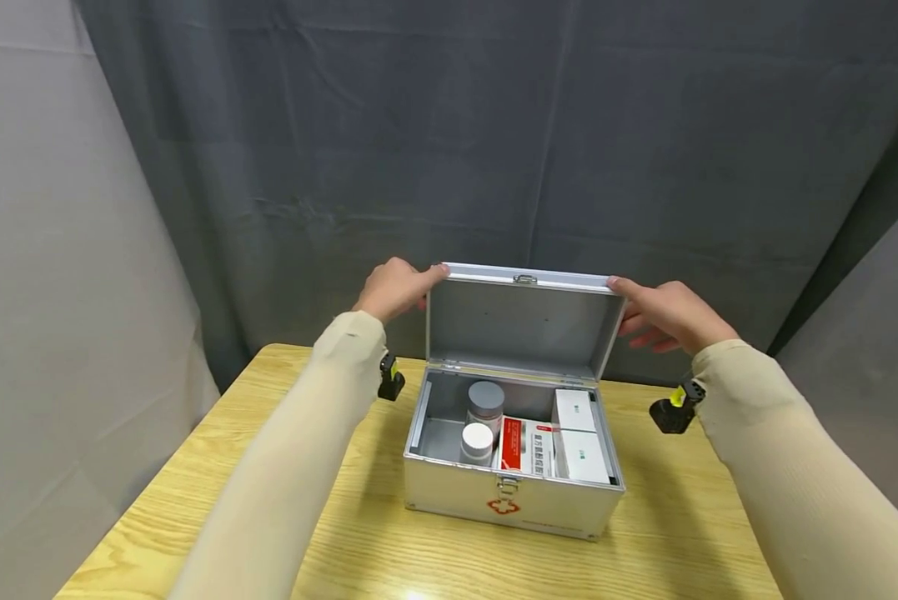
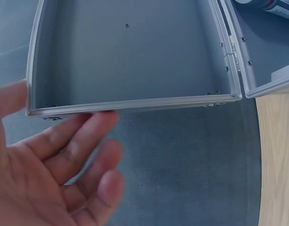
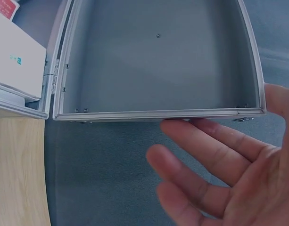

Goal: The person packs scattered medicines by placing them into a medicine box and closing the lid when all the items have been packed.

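Note:
A silver first-aid box (image 1: 456, 493) with a red cross mark stands on the table, its lid (image 1: 516, 325) raised upright on the back hinges. My left hand (image 1: 396, 288) holds the lid's upper left corner, thumb on the rim and fingertips against the outer side. At the opposite corner my right hand (image 1: 669, 312) grips in the same way, with some fingers loose beneath. Inside the box are a grey-capped bottle (image 1: 486, 402), a white-capped bottle (image 1: 477, 442), a red-and-white medicine carton (image 1: 525, 446) and white cartons (image 1: 579, 454) along the right wall.
The wooden table (image 1: 343, 508) extends on both sides of the box. A dark grey curtain (image 1: 418, 150) hangs close behind it, with lighter cloth (image 1: 66, 292) at the left. A metal latch (image 1: 507, 485) sits on the box's front.

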`<state>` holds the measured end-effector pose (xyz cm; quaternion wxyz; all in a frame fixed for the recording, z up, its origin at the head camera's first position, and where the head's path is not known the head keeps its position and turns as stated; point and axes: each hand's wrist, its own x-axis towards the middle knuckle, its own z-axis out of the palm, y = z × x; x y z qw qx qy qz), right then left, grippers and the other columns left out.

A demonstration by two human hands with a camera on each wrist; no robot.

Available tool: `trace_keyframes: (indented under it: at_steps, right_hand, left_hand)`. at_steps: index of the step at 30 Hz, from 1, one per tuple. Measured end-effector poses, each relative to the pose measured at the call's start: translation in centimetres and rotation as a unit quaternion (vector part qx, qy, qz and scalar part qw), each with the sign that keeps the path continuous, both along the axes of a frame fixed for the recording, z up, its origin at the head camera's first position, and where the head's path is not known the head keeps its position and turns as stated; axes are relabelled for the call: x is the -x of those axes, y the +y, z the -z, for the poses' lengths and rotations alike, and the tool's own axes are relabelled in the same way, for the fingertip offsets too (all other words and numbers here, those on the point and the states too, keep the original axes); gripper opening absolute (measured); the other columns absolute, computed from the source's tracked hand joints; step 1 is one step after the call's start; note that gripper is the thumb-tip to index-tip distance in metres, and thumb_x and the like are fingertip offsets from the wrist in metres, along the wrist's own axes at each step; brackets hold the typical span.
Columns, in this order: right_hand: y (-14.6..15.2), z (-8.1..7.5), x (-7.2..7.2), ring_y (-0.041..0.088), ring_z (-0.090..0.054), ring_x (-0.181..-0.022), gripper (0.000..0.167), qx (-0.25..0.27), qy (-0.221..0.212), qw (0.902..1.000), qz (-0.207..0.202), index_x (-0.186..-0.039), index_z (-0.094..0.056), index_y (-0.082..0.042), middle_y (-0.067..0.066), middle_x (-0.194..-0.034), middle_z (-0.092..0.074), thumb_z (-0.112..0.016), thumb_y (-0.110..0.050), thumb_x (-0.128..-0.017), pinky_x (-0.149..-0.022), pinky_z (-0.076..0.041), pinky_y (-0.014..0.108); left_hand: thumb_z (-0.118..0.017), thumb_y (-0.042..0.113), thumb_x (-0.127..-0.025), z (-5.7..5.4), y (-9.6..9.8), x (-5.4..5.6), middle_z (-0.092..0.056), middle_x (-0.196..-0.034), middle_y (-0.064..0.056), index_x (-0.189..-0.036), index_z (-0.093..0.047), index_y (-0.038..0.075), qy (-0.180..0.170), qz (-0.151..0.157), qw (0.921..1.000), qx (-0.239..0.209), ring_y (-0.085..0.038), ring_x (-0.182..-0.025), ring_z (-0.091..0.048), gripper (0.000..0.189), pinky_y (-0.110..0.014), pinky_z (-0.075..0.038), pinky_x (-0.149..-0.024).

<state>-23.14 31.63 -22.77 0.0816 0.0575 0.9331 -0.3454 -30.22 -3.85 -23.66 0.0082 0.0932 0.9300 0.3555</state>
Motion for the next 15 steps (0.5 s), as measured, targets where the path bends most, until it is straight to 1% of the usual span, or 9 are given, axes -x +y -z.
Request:
trace_keyframes:
  at_steps: [3,5,9,12,15]
  right_hand:
    - [-0.01,0.09,-0.01,0.014,-0.072,-0.083,0.097,0.014,-0.008,0.9999,0.001,-0.136,-0.052,0.008,0.017,-0.117,-0.074,-0.034,-0.076,-0.092,-0.075,-0.058,0.035]
    - [0.03,0.16,-0.06,0.014,-0.072,-0.083,0.097,0.021,-0.016,0.9997,-0.003,-0.135,-0.052,0.008,0.015,-0.114,-0.075,-0.033,-0.076,-0.091,-0.074,-0.058,0.034]
    - [0.19,0.41,-0.21,0.013,-0.072,-0.083,0.098,0.025,-0.02,0.9994,-0.01,-0.131,-0.056,0.008,0.013,-0.111,-0.076,-0.03,-0.077,-0.092,-0.074,-0.058,0.033]
    - [0.24,0.55,-0.28,0.015,-0.073,-0.086,0.098,0.016,-0.01,0.9997,-0.016,-0.128,-0.059,0.008,0.015,-0.112,-0.075,-0.028,-0.078,-0.092,-0.074,-0.057,0.033]
    - [0.15,0.59,-0.33,0.016,-0.073,-0.086,0.097,0.006,0.002,0.9998,-0.019,-0.125,-0.06,0.009,0.016,-0.11,-0.075,-0.027,-0.077,-0.093,-0.073,-0.057,0.031]
  left_hand:
    - [-0.049,0.067,-0.092,-0.01,0.02,-0.11,-0.073,-0.083,-0.005,-0.099,-0.072,0.007,-0.013,-0.006,0.9999,-0.005,-0.023,-0.083,-0.066,0.065,-0.033,-0.046,-0.067]
    - [-0.05,0.067,-0.091,-0.01,0.0,-0.21,-0.072,-0.079,-0.004,-0.096,-0.073,0.006,-0.019,-0.008,0.9997,-0.007,-0.019,-0.076,-0.064,0.065,-0.031,-0.044,-0.066]
    - [-0.052,0.067,-0.09,0.2,-0.01,-0.26,-0.067,-0.068,0.0,-0.088,-0.074,0.004,-0.015,-0.012,0.9996,-0.021,-0.015,-0.065,-0.058,0.066,-0.03,-0.041,-0.061]
    - [-0.053,0.067,-0.09,0.29,-0.02,-0.28,-0.065,-0.063,0.001,-0.085,-0.075,0.004,-0.007,-0.014,0.9995,-0.028,-0.014,-0.061,-0.056,0.067,-0.029,-0.04,-0.06]
    - [-0.053,0.067,-0.09,0.27,-0.03,-0.34,-0.065,-0.063,0.001,-0.083,-0.075,0.003,0.001,-0.012,0.9996,-0.025,-0.015,-0.062,-0.057,0.067,-0.03,-0.04,-0.06]
